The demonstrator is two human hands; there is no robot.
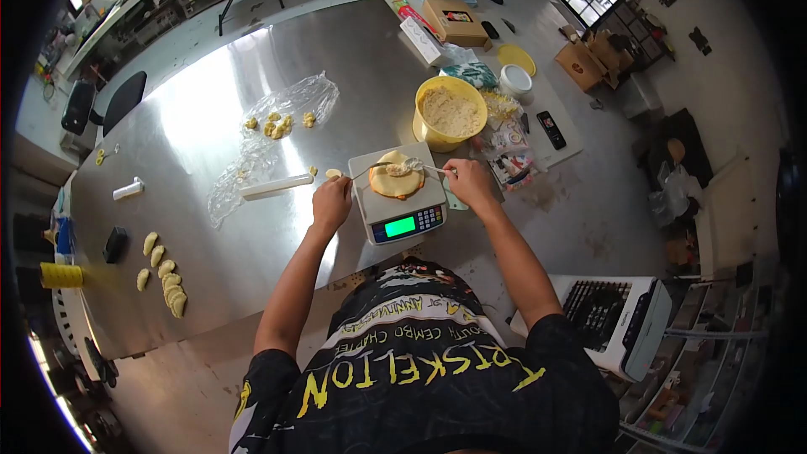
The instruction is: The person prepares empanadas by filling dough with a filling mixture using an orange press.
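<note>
— One round dough disc, pale yellow with filling heaped at its 12 o'clock edge, is seen flat on the scale.

— Its axis?

— None can be told. A utensil is gripped by each hand, left hand and right hand.

Single head view, high, facing down over steel table.

Upside-down yellow lettering "SKELTON" and smaller "SOUTH CEMBO CHAPTER" on the person's black printed shirt; scale digits unreadable.
</note>
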